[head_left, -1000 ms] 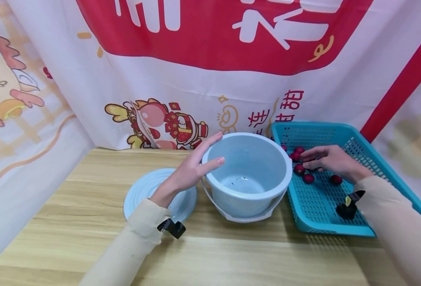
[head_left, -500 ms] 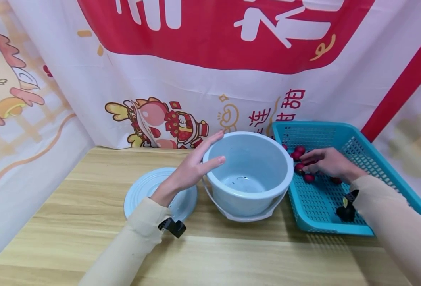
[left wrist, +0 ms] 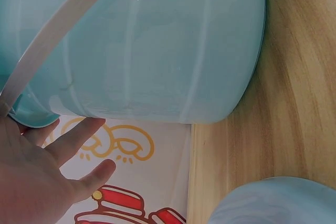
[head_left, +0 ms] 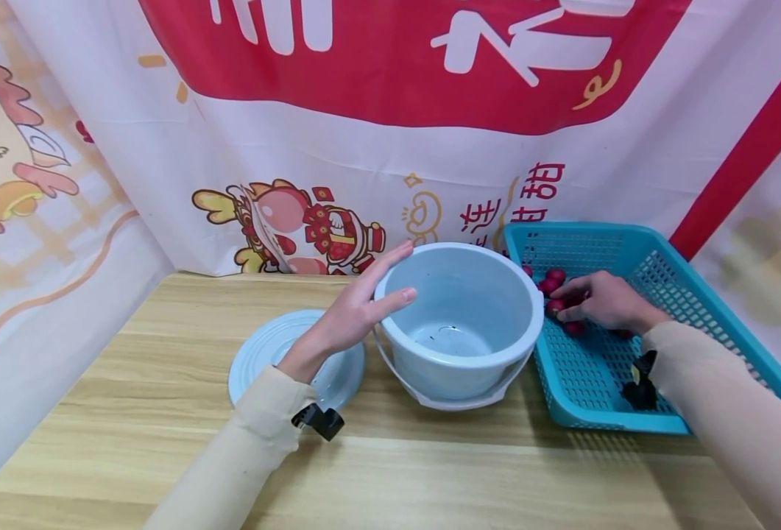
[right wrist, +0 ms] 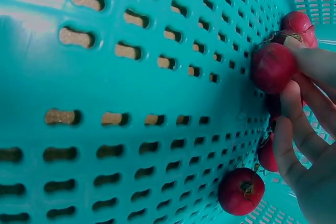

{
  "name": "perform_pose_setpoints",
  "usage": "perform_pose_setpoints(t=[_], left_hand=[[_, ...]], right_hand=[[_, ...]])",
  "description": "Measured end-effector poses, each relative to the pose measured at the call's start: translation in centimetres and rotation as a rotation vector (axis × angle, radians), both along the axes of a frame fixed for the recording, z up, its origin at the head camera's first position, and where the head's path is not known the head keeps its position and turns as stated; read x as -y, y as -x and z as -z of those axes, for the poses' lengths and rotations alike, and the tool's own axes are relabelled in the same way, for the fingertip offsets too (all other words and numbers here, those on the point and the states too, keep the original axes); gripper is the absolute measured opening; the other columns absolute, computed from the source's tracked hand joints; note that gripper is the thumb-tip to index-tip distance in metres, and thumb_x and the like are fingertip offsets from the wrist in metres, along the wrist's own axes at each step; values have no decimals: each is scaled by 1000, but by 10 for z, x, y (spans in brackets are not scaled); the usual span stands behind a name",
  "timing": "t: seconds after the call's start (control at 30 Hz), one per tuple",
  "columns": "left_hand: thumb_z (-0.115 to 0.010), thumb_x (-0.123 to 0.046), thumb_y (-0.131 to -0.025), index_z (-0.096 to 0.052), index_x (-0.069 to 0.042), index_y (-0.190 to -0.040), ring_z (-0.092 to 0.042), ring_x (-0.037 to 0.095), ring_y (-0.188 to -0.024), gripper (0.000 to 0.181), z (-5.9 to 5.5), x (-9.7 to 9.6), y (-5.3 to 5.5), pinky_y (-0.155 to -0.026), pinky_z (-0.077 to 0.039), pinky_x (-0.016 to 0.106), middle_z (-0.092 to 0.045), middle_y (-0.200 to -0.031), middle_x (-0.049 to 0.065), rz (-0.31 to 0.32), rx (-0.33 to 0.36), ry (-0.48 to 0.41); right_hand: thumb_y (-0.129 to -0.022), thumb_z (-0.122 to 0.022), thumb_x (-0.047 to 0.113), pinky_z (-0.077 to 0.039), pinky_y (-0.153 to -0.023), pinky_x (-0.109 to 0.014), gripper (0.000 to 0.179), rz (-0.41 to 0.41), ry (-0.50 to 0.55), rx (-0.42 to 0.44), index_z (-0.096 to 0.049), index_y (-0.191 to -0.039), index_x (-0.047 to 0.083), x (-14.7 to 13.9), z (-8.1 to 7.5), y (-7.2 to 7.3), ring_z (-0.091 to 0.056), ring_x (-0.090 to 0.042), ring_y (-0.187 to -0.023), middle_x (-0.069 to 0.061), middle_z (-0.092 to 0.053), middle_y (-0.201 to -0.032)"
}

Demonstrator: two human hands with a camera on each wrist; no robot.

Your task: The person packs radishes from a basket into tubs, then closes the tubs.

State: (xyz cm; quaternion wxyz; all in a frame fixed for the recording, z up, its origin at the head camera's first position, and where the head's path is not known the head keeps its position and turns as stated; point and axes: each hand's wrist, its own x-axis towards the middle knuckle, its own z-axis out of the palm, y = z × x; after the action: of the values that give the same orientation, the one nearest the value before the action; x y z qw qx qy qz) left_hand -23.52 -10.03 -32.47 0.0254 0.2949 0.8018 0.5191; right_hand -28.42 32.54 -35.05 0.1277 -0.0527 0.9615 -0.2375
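Observation:
My left hand (head_left: pixel 347 316) rests on the left rim of a light blue bucket (head_left: pixel 466 379), its fingers straight along the outer side. In the left wrist view, the fingertips (left wrist: pixel 97 123) touch the bucket's wall. The bucket stands upright, its handle hanging at the front; only small dark specks show on its floor. My right hand (head_left: pixel 605 300) reaches into the teal basket (head_left: pixel 622 421). In the right wrist view, thumb and fingers pinch a round red radish (right wrist: pixel 270 69). Several other radishes (right wrist: pixel 241 191) lie around it, partly hidden by the hand.
A round light blue lid (head_left: pixel 264 353) lies on the wooden table (head_left: pixel 390 478), left of the bucket and partly under my left forearm. The basket stands close to the bucket's right side. A printed cloth (head_left: pixel 337 147) hangs behind the table.
My right hand has moved slightly left and its fingers have closed on a radish in the basket. The left hand and the bucket stay in place.

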Motion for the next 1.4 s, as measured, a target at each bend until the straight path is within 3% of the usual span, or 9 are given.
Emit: perform_pose_setpoints(t=[0.57, 0.9, 1.17, 1.4], left_hand=[[-58, -40, -104, -29, -30, -168, -19, 14, -165, 71, 0, 1, 0, -133, -17, 64, -25, -178, -7, -3, 5, -2], [-58, -39, -104, -29, -29, -168, -21, 14, -165, 71, 0, 0, 0, -132, -20, 64, -26, -177, -7, -3, -4, -4], [-58, -39, -103, -31, -29, -168, -22, 14, -164, 70, 0, 0, 1, -132, -21, 63, -26, -177, -10, -10, -4, 0], [-58, -39, -104, -30, -28, -168, -22, 14, -165, 71, 1, 0, 1, -133, -20, 61, -26, -177, -8, -1, -10, -6]], right_hand=[[-97, -77, 33, -56, -77, -34, 49, -33, -21, -43, -70, -136, 5, 2, -5, 1, -63, -34, -105, -21, -75, -123], [-100, -73, 44, -57, -72, -32, 56, 36, 63, -117, -66, -142, 8, 5, -25, -6, -67, -32, -101, -26, -70, -131], [-101, -69, 51, -65, -80, -37, 62, 73, 172, -191, -63, -148, 12, 13, -39, -15, -64, -37, -116, -23, -65, -140], [-98, -68, 58, -61, -77, -23, 67, 89, 272, -247, -60, -151, 19, 23, -47, -27, -62, -34, -122, -17, -62, -147]])
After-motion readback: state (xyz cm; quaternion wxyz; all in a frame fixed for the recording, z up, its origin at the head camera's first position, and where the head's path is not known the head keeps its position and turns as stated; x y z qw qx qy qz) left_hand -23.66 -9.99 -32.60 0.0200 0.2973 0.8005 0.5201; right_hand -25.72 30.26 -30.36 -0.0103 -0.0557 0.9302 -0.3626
